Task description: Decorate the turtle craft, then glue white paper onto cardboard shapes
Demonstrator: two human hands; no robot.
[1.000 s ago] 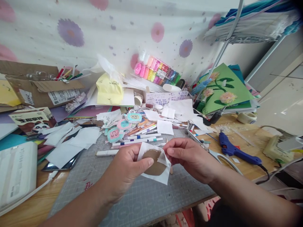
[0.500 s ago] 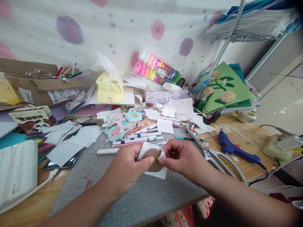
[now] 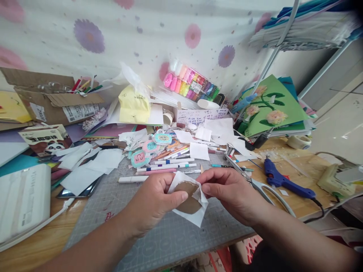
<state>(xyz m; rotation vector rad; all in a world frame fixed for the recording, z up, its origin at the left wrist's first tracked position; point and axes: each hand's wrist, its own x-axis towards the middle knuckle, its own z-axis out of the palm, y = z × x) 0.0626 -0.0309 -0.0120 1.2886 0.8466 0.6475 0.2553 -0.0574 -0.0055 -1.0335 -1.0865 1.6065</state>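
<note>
Left hand (image 3: 159, 198) pinching card (image 3: 187, 204) and paper (image 3: 196, 220), right hand (image 3: 227, 189) pinching the paper's edge; pens (image 3: 170, 166) crowd just beyond, scissors (image 3: 258, 184) partly behind the right hand, glue gun (image 3: 271, 174) further right!

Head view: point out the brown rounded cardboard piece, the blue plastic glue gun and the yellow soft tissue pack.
Brown rounded cardboard piece (image 3: 189, 203), head view: on its bare face.
Blue plastic glue gun (image 3: 287, 183), head view: middle of its casing.
Yellow soft tissue pack (image 3: 134, 109), head view: middle of its front.

Forearms (image 3: 113, 232) are bare — the clothing (image 3: 273, 257) (what shows) looks nearly black.
</note>
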